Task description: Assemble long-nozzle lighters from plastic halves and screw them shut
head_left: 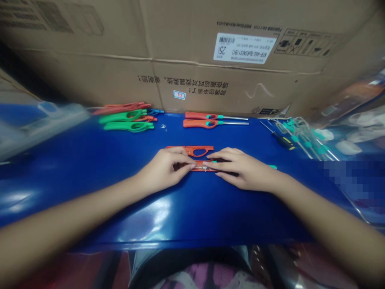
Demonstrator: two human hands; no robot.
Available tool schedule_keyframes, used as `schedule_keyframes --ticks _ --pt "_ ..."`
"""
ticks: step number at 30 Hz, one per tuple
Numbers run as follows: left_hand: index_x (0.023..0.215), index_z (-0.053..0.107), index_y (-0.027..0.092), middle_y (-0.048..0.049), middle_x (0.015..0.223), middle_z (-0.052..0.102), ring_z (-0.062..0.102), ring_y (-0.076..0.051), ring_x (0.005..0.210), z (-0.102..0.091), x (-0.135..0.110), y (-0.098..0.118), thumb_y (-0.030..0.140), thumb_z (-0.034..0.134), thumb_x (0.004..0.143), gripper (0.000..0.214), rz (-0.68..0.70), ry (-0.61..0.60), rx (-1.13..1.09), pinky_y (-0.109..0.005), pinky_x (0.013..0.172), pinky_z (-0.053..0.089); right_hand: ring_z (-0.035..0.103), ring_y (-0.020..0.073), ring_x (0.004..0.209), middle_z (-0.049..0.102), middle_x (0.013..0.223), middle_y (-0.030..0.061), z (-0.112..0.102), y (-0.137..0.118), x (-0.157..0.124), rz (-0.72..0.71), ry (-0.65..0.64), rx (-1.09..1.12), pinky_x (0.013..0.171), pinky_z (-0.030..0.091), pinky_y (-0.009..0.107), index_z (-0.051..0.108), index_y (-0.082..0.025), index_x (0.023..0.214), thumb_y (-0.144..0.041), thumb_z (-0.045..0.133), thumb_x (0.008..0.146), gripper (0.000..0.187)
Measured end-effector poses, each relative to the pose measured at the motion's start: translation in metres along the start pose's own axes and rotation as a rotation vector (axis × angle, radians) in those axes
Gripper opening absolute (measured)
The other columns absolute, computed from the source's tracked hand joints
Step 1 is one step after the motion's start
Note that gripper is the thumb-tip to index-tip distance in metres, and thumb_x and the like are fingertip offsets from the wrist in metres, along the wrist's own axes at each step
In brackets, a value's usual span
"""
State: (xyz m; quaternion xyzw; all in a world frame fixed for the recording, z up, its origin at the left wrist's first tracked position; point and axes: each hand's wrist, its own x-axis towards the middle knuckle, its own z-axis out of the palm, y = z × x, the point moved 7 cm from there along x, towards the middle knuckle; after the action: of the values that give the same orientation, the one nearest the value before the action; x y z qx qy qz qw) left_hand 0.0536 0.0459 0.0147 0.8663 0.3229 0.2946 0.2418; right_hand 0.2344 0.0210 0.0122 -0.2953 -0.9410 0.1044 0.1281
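On the blue table (192, 208) both my hands meet over an orange lighter shell half (202, 165) lying flat. My left hand (164, 168) has its fingers curled and pinched on the shell's left end. My right hand (240, 168) presses its fingertips on the same shell from the right, touching a small metal part in it. A second orange shell half (195, 150) with a trigger opening lies just behind my hands. A teal tip (272, 166) shows past my right hand.
Two finished orange lighters (210, 120) with metal nozzles lie at the back centre. Green and orange shells (128, 116) are piled at the back left. Teal-tipped metal tubes (303, 136) and a black-and-yellow screwdriver (282, 140) lie at the right. A large cardboard box (192, 56) walls the back.
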Motion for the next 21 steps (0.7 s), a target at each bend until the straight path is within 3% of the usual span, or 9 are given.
schedule_keyframes --ticks 7,14,21 --pt "0.099 0.08 0.017 -0.0055 0.091 0.071 0.067 -0.014 0.077 0.0 0.0003 0.0023 0.023 0.062 0.097 0.019 0.023 -0.051 -0.001 -0.025 0.07 0.052 0.049 0.0289 0.137 0.049 0.156 0.0088 0.0005 -0.0049 -0.0017 -0.004 -0.077 0.012 0.11 0.042 0.054 0.05 -0.032 0.15 -0.029 0.057 0.1 0.051" --pt "0.102 0.08 0.02 -0.0052 0.09 0.07 0.066 -0.013 0.074 0.0003 -0.0003 0.0012 0.024 0.063 0.095 0.019 -0.003 -0.057 0.013 -0.024 0.064 0.052 0.047 0.0288 0.14 0.047 0.158 0.011 0.0008 -0.007 -0.0021 -0.041 -0.098 -0.011 0.113 0.039 0.054 0.048 -0.027 0.152 -0.026 0.053 0.102 0.051" --pt "0.109 0.077 0.017 -0.0057 0.093 0.072 0.067 -0.013 0.076 -0.007 -0.0029 0.0061 0.024 0.063 0.096 0.02 0.125 0.043 0.06 -0.023 0.068 0.054 0.051 0.0259 0.137 0.052 0.154 0.0088 -0.0043 0.0014 -0.0019 0.034 -0.045 0.041 0.113 0.041 0.049 0.052 -0.029 0.149 -0.03 0.053 0.102 0.047"
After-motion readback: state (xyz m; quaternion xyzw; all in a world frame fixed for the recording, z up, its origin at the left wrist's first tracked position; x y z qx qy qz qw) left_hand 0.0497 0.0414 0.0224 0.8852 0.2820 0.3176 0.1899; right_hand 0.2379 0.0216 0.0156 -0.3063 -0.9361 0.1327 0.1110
